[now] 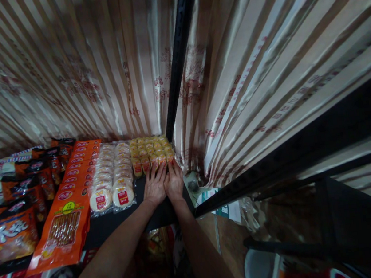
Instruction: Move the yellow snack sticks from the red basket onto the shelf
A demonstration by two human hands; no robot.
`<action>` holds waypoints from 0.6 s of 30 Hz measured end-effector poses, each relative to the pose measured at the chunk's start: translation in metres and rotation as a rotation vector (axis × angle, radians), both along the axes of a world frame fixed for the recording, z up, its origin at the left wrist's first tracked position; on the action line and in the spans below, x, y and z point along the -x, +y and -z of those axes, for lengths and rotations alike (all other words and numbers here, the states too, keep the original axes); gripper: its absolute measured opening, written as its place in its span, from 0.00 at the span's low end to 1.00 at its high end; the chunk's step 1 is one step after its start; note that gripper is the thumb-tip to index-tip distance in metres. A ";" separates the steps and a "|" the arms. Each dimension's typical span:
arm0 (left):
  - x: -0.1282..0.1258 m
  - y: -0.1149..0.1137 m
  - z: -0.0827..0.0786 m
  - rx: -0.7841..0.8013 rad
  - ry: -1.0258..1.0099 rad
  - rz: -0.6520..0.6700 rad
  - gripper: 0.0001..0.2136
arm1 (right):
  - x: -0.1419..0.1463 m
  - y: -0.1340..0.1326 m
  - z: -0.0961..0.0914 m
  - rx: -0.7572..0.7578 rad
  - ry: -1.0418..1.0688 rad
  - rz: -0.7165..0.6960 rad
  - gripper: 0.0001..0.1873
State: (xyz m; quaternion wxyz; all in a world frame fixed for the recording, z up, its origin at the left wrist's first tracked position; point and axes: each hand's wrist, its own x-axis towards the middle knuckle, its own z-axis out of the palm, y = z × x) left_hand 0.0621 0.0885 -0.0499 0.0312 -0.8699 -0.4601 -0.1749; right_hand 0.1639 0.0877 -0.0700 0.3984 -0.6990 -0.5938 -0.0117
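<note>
On a dark shelf [121, 217], rows of small yellow snack packs [150, 152] stand at the back right corner. My left hand [154, 186] and my right hand [174, 181] lie side by side, flat on the shelf, fingers stretched out and touching the front row of the yellow packs. Neither hand holds anything. To the left of the hands lie two rows of round white cakes [111, 178] in clear wrap.
Orange flat packets [69, 210] run in a row left of the cakes, with dark orange snack bags [21, 202] further left. A black upright post [179, 55] stands at the shelf corner. Striped curtain fabric [264, 67] hangs behind. A black frame [307, 152] is at right.
</note>
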 end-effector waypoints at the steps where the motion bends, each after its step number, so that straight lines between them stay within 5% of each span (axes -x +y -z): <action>1: 0.000 0.000 0.000 -0.001 0.002 0.002 0.23 | 0.000 0.000 -0.001 0.002 -0.001 0.001 0.27; 18: 0.000 0.000 0.003 0.024 -0.001 0.005 0.23 | 0.002 0.000 -0.003 0.073 -0.003 -0.037 0.26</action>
